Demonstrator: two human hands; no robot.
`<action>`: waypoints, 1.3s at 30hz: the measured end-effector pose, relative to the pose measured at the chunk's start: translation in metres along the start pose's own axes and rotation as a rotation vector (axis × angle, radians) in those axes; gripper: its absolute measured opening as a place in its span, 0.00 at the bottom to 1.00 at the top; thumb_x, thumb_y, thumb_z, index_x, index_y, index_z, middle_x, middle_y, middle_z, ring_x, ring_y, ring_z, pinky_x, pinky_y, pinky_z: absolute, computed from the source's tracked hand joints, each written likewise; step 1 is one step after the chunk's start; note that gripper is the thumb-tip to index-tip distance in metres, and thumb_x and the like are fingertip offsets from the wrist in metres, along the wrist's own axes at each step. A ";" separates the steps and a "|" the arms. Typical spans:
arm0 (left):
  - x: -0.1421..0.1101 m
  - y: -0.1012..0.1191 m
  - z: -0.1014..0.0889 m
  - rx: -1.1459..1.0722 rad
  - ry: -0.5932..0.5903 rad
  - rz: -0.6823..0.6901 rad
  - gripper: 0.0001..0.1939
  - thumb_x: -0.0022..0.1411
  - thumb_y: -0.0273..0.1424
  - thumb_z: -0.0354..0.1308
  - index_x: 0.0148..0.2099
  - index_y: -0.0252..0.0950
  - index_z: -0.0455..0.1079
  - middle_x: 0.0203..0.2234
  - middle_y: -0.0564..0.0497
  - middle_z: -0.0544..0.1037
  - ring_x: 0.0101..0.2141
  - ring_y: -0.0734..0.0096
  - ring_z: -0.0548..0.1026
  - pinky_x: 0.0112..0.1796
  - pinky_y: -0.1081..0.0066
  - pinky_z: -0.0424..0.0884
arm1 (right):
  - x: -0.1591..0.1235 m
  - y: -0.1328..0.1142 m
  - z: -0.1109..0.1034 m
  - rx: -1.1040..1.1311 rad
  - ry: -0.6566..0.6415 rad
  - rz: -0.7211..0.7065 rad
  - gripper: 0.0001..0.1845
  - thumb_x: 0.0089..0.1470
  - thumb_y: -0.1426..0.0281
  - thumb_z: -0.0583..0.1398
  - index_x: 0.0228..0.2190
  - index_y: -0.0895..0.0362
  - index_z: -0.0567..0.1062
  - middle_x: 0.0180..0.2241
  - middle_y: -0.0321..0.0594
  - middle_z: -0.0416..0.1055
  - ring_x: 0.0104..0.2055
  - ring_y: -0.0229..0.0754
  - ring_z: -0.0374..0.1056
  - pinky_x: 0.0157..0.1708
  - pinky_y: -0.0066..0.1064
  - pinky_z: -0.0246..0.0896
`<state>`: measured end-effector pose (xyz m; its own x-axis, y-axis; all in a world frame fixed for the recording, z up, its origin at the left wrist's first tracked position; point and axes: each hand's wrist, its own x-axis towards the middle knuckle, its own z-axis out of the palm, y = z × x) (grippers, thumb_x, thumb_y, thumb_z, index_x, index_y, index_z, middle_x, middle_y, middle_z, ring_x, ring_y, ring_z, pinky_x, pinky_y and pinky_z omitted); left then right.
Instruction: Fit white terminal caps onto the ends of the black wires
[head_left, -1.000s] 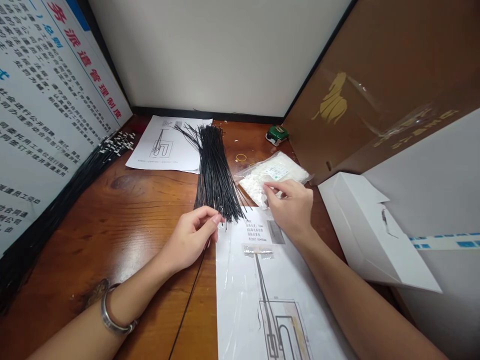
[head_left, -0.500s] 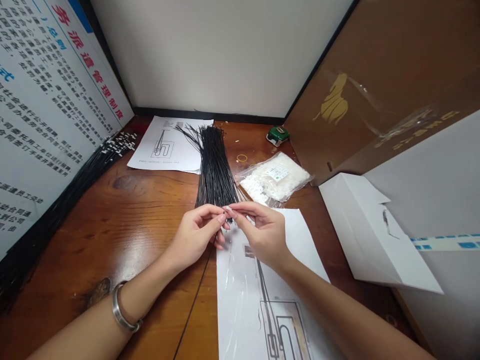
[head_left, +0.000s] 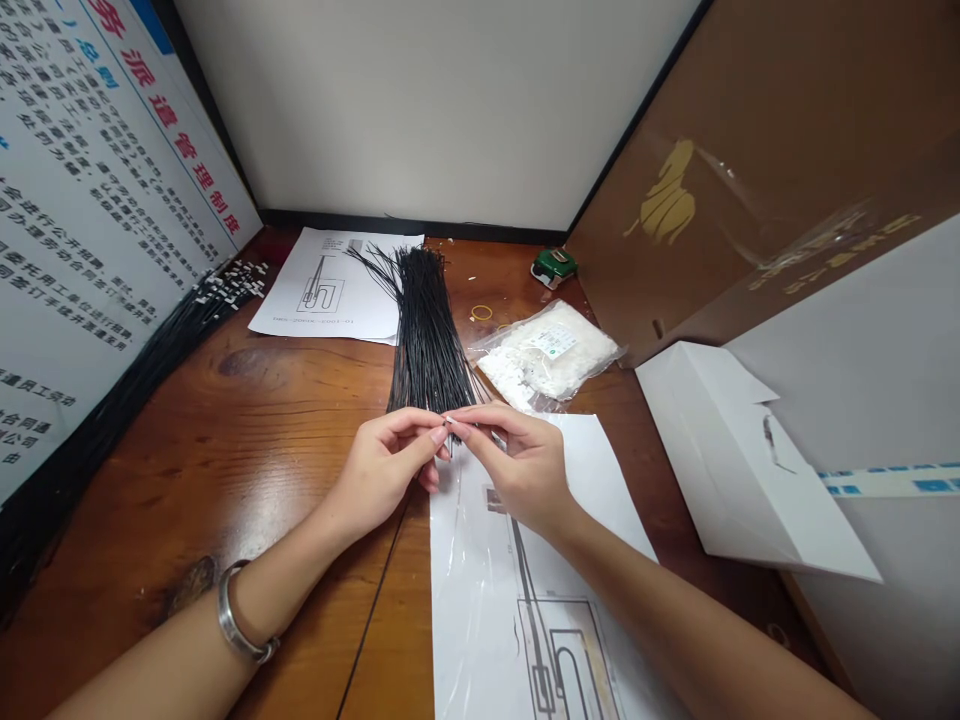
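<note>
My left hand [head_left: 384, 468] pinches the end of a thin black wire [head_left: 373, 620], whose length trails down toward the table's near edge. Fingertip to fingertip with it, my right hand [head_left: 529, 462] grips a tiny white connector [head_left: 449, 421], mostly covered by the fingers. Whether the wire end sits inside the connector I cannot tell. Just beyond both hands lies a thick bundle of black wires [head_left: 429, 335]. A clear plastic bag of small white pieces [head_left: 562, 350] lies behind my right hand. Under that hand is a printed drawing sheet [head_left: 472, 600].
At the left, black wires with white ends [head_left: 150, 350] lie along a printed board [head_left: 90, 200]. A second drawing sheet [head_left: 285, 300], a green tape measure [head_left: 553, 265] and a rubber band [head_left: 481, 312] lie farther back. A white box [head_left: 735, 460] and brown carton [head_left: 787, 150] bound the right.
My right hand has moved left and nearer from the bag of white pieces, until its fingertips met those of my left hand. The left hand stays nearly in place with the wire.
</note>
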<state>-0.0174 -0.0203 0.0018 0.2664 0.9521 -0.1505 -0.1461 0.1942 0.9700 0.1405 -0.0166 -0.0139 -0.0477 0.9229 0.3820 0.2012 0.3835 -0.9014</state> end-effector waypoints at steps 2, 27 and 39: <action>0.000 0.000 0.000 0.004 -0.001 0.005 0.13 0.55 0.38 0.62 0.35 0.32 0.72 0.22 0.54 0.72 0.19 0.79 0.69 0.22 0.75 0.69 | 0.000 0.000 0.000 -0.005 -0.004 -0.016 0.05 0.52 0.71 0.63 0.31 0.53 0.80 0.31 0.38 0.79 0.31 0.41 0.73 0.32 0.38 0.70; -0.001 -0.003 -0.002 0.084 -0.016 0.042 0.10 0.59 0.35 0.58 0.35 0.32 0.71 0.23 0.54 0.71 0.20 0.79 0.68 0.24 0.76 0.67 | 0.000 0.006 -0.001 -0.024 0.011 -0.186 0.08 0.53 0.77 0.59 0.32 0.54 0.77 0.31 0.39 0.76 0.34 0.40 0.72 0.32 0.36 0.68; -0.001 -0.006 -0.001 0.147 -0.015 0.066 0.09 0.60 0.34 0.58 0.35 0.32 0.71 0.23 0.55 0.70 0.19 0.81 0.65 0.22 0.77 0.64 | 0.000 0.005 0.000 -0.039 -0.081 -0.149 0.13 0.56 0.76 0.57 0.41 0.52 0.76 0.32 0.38 0.72 0.30 0.36 0.65 0.29 0.32 0.64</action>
<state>-0.0180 -0.0218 -0.0038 0.2748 0.9578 -0.0839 -0.0228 0.0937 0.9953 0.1414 -0.0152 -0.0181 -0.1581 0.8564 0.4915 0.2235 0.5159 -0.8270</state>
